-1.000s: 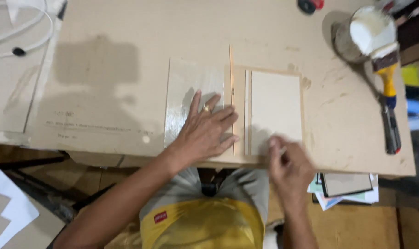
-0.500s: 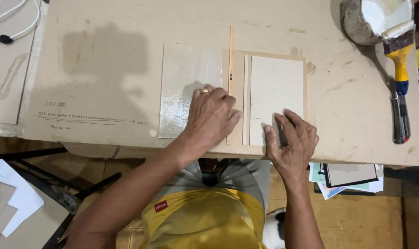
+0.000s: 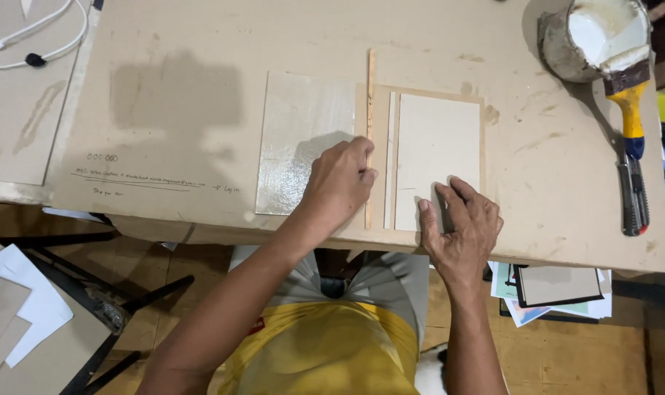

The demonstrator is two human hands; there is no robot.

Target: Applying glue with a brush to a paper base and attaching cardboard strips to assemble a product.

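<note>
A pale rectangular panel lies on a tan backing board near the table's front edge. My right hand presses flat on the panel's lower part, fingers spread. Left of the panel lies a narrow white strip, and beside that a long thin wooden strip runs front to back. My left hand is curled with its fingertips pinched against the lower part of this wooden strip. Further left lies a glossy, glue-wet panel, partly under my left wrist.
A can of white glue stands at the back right with a yellow-handled brush across it. A utility knife lies below. A white cable lies at the far left. Papers and a tablet sit under the table's right side.
My left hand went from lying flat over the glossy panel to curling its fingers at the wooden strip. My right hand slid up from the table edge onto the pale panel.
</note>
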